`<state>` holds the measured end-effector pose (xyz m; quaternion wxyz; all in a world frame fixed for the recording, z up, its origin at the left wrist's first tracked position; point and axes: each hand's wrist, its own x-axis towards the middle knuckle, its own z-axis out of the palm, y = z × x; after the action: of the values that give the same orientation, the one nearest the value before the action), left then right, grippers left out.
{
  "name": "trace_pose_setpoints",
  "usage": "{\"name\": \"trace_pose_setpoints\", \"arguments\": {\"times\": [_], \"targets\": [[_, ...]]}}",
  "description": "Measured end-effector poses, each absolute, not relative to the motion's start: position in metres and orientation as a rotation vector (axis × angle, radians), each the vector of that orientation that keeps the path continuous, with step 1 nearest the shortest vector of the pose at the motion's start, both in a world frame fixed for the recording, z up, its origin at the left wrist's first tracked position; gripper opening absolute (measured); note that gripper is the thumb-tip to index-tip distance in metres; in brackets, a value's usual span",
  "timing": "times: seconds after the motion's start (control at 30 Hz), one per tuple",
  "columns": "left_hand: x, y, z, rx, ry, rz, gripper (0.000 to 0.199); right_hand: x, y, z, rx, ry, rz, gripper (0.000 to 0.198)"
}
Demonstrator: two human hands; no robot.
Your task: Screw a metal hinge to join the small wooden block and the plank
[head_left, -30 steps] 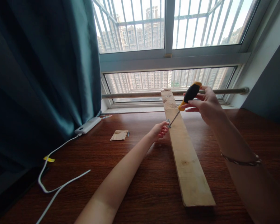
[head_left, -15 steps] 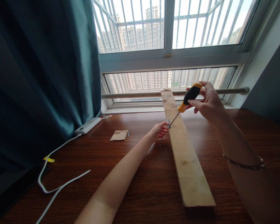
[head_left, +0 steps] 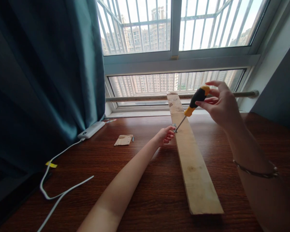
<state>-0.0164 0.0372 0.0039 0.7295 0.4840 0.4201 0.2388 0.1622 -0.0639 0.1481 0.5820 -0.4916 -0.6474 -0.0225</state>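
A long wooden board (head_left: 195, 167) lies on the brown table, its far end up by the window rail. On its left edge sits a small metal piece (head_left: 174, 126), perhaps a hinge or latch; its exact kind is too small to tell. My left hand (head_left: 166, 134) pinches this piece against the board, fingers curled. With my right hand (head_left: 221, 103) I hold a yellow and black screwdriver (head_left: 197, 99) by its handle, tilted, thumb and fingertips on the grip. The shaft's tip meets the metal piece beside my left fingertips.
Left of my left hand lies a torn cardboard piece (head_left: 123, 140) with small screws (head_left: 133, 139) beside it. A white power bank (head_left: 91, 130) with a white cable (head_left: 62, 194) rests by the dark curtain (head_left: 48, 80). A metal rail (head_left: 140, 98) crosses before the window.
My right hand has shifted slightly right and its fingers have loosened and spread around the screwdriver handle. The screwdriver, board and left hand stay nearly in place.
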Motion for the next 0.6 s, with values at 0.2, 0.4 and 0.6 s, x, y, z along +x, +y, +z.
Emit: {"name": "trace_pose_setpoints", "arguments": {"times": [0.2,0.4,0.6], "targets": [[-0.016,0.035,0.005,1.049,0.926,0.542,0.035,0.155,-0.059,0.137,-1.147,-1.517,-0.104,0.05],[-0.015,0.035,0.004,1.047,0.915,0.573,0.034,0.153,-0.065,0.14,-1.276,-1.435,-0.329,0.039],[-0.015,0.035,0.004,1.034,0.899,0.574,0.033,0.162,-0.058,0.143,-1.178,-1.422,-0.09,0.041]]}}
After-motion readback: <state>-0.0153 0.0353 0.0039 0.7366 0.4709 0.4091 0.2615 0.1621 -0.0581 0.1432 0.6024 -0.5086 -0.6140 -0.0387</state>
